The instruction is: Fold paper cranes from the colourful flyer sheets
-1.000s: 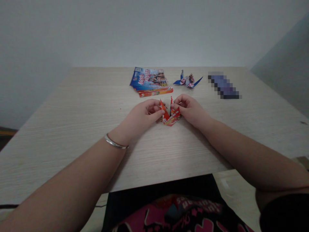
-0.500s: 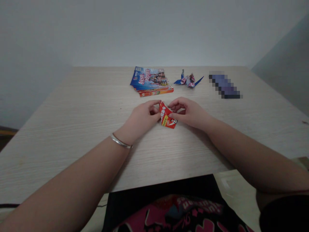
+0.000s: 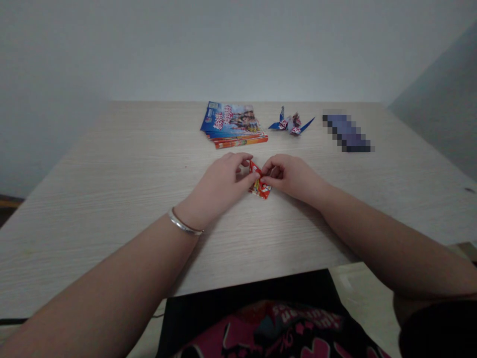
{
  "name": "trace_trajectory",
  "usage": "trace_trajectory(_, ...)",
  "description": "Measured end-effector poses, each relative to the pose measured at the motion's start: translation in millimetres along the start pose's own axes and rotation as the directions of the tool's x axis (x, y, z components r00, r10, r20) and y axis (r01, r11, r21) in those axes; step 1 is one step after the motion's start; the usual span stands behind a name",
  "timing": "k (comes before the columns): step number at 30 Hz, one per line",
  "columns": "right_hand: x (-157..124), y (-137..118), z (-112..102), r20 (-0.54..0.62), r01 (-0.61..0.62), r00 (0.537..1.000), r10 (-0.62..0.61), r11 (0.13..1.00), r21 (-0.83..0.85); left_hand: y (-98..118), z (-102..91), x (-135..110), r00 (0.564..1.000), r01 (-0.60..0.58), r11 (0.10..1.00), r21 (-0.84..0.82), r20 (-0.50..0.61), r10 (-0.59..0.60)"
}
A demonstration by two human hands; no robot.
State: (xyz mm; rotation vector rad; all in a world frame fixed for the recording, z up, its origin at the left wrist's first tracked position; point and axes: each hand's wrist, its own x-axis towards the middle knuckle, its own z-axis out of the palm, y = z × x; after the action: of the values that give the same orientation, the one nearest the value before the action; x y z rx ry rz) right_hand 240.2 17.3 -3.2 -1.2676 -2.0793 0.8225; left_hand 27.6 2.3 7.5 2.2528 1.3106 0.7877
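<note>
Between my hands, low over the table, is a small folded piece of red printed paper [image 3: 265,191] with yellow and white markings. My left hand [image 3: 233,176] grips it from the left, thumb across its face and fingertips at its upper corner. On the other side my right hand [image 3: 285,171] pinches the paper's right edge between thumb and curled fingers. Part of the paper is hidden under the fingers and thumbs.
A fanned stack of printed leaflets [image 3: 233,124] lies beyond my hands on the pale wooden table [image 3: 122,184]. Right of it stands a folded paper crane [image 3: 290,124]. Farther right lies a dark, pixelated flat object [image 3: 346,132]. A wall rises behind the table.
My left thumb has moved right, onto the face of the red paper. My right fingers have curled tighter at its edge, and less of the print shows. The leaflets and crane stay put.
</note>
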Motion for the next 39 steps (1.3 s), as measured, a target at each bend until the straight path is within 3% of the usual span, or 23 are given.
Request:
trace_trajectory(5,-1,-6,-3,0.012,0.089,0.996,-0.088,0.983,-0.161,-4,2.5,-1,0.983,-0.170,0.970,0.173,0.105,0.153)
trace_trajectory(15,-1,0,-5,0.129,0.273,0.962,-0.243,0.902,-0.335,-9,6.9,-6,0.959,-0.242,0.917,0.316,0.224,0.176)
trace_trajectory(18,-1,-2,-3,0.124,0.243,0.970,-0.211,0.885,-0.397,-11,10.9,-11,0.956,-0.247,0.900,0.360,0.241,0.166)
trace_trajectory(25,-6,-16,-2,0.091,0.082,0.995,-0.039,0.833,-0.547,2,6.6,-14,0.948,-0.163,0.854,0.495,0.317,-0.003)
trace_trajectory(31,-3,-12,-7,0.106,0.050,0.994,0.000,0.886,-0.461,4,5.2,-13,0.940,-0.151,0.821,0.550,0.337,-0.053)
trace_trajectory(36,0,-7,-13,0.065,-0.012,0.997,0.048,0.887,-0.462,2,6.7,-9,0.956,-0.123,0.855,0.503,0.291,-0.034)
trace_trajectory(39,0,-5,-14,0.035,-0.063,0.996,0.085,0.910,-0.410,2,5.6,-4,0.987,-0.088,0.889,0.449,0.163,0.015)
